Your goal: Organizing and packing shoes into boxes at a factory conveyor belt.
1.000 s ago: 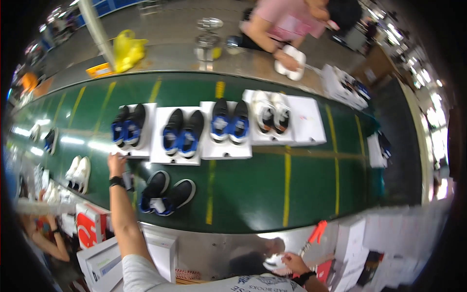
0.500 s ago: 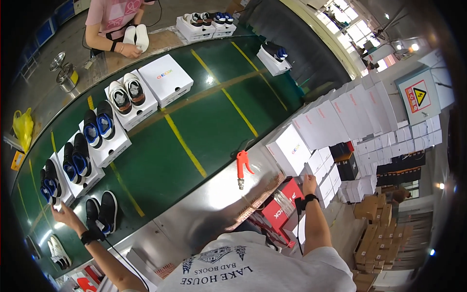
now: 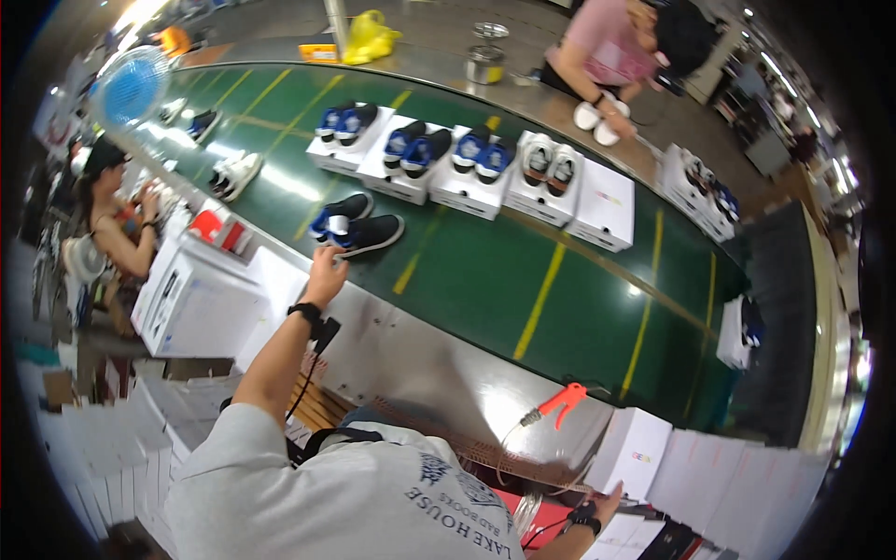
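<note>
On the green conveyor belt (image 3: 467, 271), a pair of black sneakers (image 3: 373, 233) with blue linings and white soles sits side by side. My left hand (image 3: 327, 277) is at their near heels, its fingers stretched toward them; whether it touches them I cannot tell. Low on the right, my right hand (image 3: 605, 509) grips the near lower edge of a white shoebox (image 3: 635, 453), its fingers partly hidden. An orange air blow gun (image 3: 560, 403) lies on the metal ledge between my hands.
Across the belt, white shoeboxes (image 3: 397, 182) stand in a row, several with sneakers on top. Opposite, a person in pink (image 3: 597, 56) handles white shoes (image 3: 597, 121). Another person (image 3: 117, 201) sits at left beside a large white carton (image 3: 201, 299). White boxes (image 3: 737, 476) are stacked at right.
The view has swung left. My left hand has moved from beside the end shoebox in the row to the loose black sneakers. My right hand stays by the white shoebox.
</note>
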The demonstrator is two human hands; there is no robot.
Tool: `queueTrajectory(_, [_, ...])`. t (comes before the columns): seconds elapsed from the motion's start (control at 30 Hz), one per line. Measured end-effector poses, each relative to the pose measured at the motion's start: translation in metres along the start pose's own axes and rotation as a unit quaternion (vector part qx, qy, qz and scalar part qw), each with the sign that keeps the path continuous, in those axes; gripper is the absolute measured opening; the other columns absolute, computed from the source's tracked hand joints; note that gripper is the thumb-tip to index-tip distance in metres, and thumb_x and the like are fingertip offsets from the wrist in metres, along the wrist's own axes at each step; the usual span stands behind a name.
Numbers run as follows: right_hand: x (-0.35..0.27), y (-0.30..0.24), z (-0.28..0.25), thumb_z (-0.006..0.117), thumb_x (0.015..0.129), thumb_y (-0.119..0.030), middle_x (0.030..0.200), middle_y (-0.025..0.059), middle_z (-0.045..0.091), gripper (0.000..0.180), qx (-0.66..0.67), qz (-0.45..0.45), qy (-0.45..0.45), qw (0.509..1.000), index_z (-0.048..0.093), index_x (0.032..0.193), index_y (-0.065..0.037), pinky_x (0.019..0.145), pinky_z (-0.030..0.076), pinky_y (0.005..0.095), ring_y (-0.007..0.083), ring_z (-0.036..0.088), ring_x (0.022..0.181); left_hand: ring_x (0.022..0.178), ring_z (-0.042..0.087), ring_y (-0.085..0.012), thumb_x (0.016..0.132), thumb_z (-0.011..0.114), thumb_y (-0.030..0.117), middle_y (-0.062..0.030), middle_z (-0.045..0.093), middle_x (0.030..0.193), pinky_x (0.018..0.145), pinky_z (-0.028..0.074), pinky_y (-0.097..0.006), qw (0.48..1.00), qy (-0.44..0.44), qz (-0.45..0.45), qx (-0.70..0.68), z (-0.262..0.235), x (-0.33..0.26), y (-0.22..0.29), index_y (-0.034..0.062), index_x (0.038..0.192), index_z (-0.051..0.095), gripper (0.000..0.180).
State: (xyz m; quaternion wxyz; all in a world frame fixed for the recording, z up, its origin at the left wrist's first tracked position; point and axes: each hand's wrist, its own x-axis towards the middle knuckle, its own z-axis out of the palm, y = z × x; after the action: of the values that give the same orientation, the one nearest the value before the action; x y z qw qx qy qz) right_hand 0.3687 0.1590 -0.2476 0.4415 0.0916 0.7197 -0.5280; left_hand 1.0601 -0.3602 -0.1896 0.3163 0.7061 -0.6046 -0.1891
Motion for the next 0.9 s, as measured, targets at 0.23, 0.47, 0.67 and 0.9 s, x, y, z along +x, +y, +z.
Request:
queueTrajectory(0.23, [-0.121, -0.025, 0.180, 0.066, 0.090, -0.027, 0.117, 0.0070, 0.061, 0.042, 0.172, -0.133, -0.070, 0.973, 0.055, 0.123, -0.003, 0.091, 0.050, 0.0368, 0.0210, 0.060, 0.105, 0.093, 0.065, -0.0304, 0.081, 0.062, 0.011, -0.0170, 0.065, 0.102, 0.084, 0.052, -0.038, 0.994, 0.067, -0.035, 0.083, 0.003, 0.047, -0.062, 0.0028, 0.107, 0.065, 0.027])
queueTrajectory(0.47, [-0.173, 0.060, 0.305, 0.063, 0.092, -0.014, 0.108, 0.0063, 0.064, 0.020, 0.028, 0.043, -0.215, 0.975, 0.059, 0.110, -0.005, 0.086, 0.051, 0.0367, 0.0194, 0.063, 0.098, 0.099, 0.064, -0.0364, 0.079, 0.064, 0.018, -0.0211, 0.069, 0.100, 0.090, 0.049, -0.044, 0.988, 0.026, -0.105, 0.111, 0.036, 0.111, -0.065, 0.0039, 0.107, 0.070, 0.032])
queueTrajectory(0.67, [-0.214, 0.031, 0.346, 0.071, 0.083, -0.018, 0.118, 0.0150, 0.061, 0.051, -0.635, -0.185, -0.291, 0.691, 0.052, 0.129, -0.011, 0.093, 0.048, 0.0458, 0.0299, 0.057, 0.113, 0.103, 0.065, -0.0351, 0.079, 0.065, 0.019, -0.0179, 0.071, 0.102, 0.091, 0.050, -0.043, 0.982, 0.007, -0.157, 0.102, 0.047, 0.124, -0.063, 0.0064, 0.112, 0.067, 0.035])
queueTrajectory(0.9, [-0.195, 0.047, 0.392, 0.058, 0.089, -0.018, 0.151, 0.0191, 0.031, 0.066, -0.767, -0.545, -0.211, 0.266, 0.033, 0.149, -0.029, 0.102, 0.020, 0.0766, 0.0365, 0.029, 0.141, 0.085, 0.070, -0.0258, 0.081, 0.067, 0.015, -0.0134, 0.073, 0.087, 0.077, 0.055, -0.037, 0.990, 0.068, -0.125, -0.023, 0.031, 0.113, -0.076, 0.0015, 0.097, 0.071, 0.021])
